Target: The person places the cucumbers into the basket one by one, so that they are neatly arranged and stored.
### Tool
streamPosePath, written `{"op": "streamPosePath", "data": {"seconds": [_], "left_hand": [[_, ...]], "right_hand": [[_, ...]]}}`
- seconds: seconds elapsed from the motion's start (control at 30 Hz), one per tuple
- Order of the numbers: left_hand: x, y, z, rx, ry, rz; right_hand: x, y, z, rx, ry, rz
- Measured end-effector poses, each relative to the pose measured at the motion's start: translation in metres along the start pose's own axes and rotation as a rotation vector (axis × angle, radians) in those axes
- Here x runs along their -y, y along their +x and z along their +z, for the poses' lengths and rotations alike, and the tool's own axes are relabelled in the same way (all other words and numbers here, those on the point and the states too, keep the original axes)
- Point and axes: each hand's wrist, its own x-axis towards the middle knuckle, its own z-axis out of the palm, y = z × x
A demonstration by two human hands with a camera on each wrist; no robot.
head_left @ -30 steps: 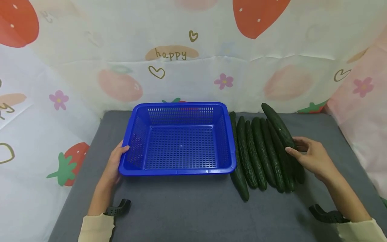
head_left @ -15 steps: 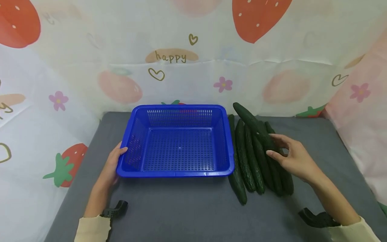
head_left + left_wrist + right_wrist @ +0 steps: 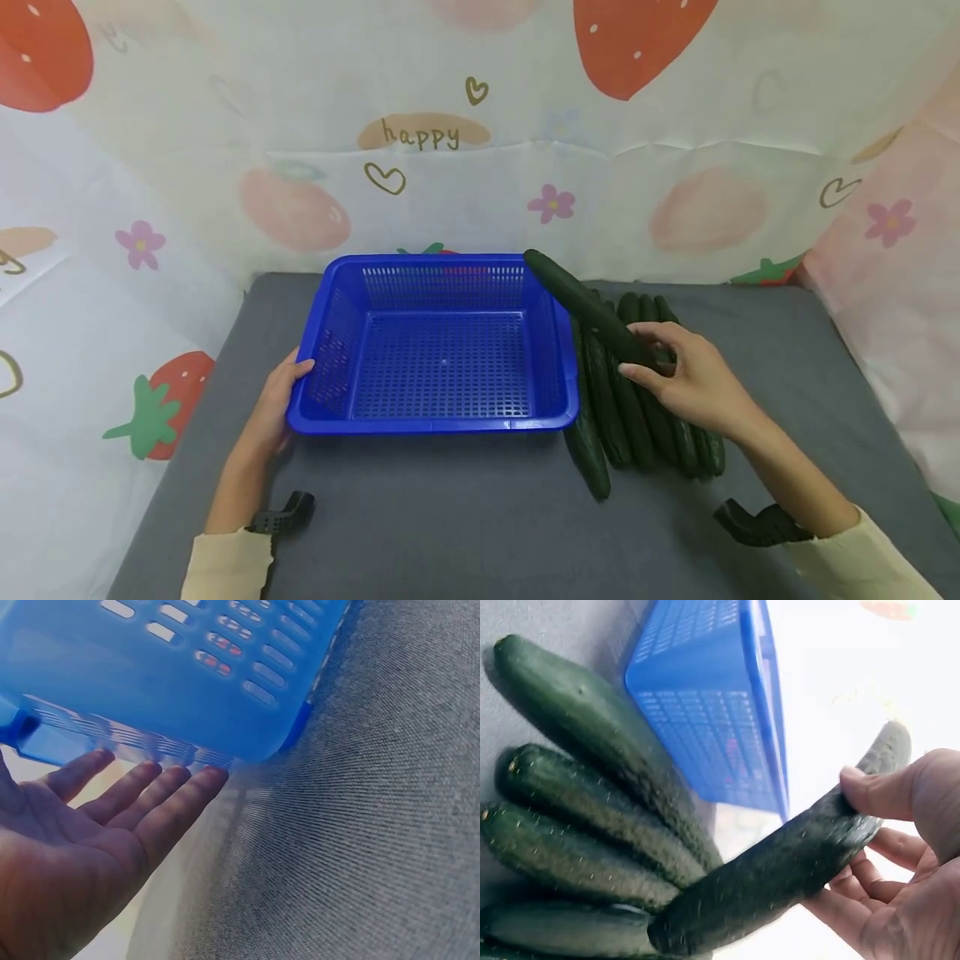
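Note:
My left hand (image 3: pixel 272 404) holds the left rim of a blue plastic basket (image 3: pixel 435 426), its thumb over the edge. In the left wrist view its fingertips (image 3: pixel 214 776) touch the basket's outer side wall (image 3: pixel 127 675). My right hand (image 3: pixel 697 379) grips a dark green cucumber (image 3: pixel 573 300) near its lower end, between thumb and fingers. This cucumber is raised and slanted, its far tip over the basket's back right corner. Below it several other cucumbers (image 3: pixel 588 454) lie side by side on the table, partly hidden by the hand. No cucumber is inside the basket.
A grey cloth covers the table (image 3: pixel 450 517). Right beside the row of cucumbers stands the basket's right wall (image 3: pixel 705 735). A printed curtain (image 3: pixel 480 192) hangs behind the table and along both sides. Each wrist wears a black camera strap (image 3: pixel 761 525).
My right hand has moved left with the cucumber, from the right end of the row to the basket's right edge. The left hand stays on the basket.

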Motion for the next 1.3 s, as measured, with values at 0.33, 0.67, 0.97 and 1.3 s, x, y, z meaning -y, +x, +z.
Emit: {"op": "streamPosePath", "data": {"seconds": [0.33, 0.67, 0.97, 1.3], "left_hand": [[-0.001, 0.01, 0.003, 0.012, -0.02, 0.018], [-0.009, 0.035, 0.009, 0.028, 0.033, 0.041], [-0.003, 0.025, 0.009, 0.006, -0.053, 0.021], [0.004, 0.003, 0.003, 0.03, -0.112, 0.049]], "right_hand": [[0.028, 0.022, 0.008, 0.016, -0.026, -0.063], [0.052, 0.043, 0.009, -0.019, -0.06, -0.126], [0.069, 0.055, 0.026, -0.035, -0.084, -0.228], [0.097, 0.063, 0.055, -0.008, -0.205, -0.344]]}}
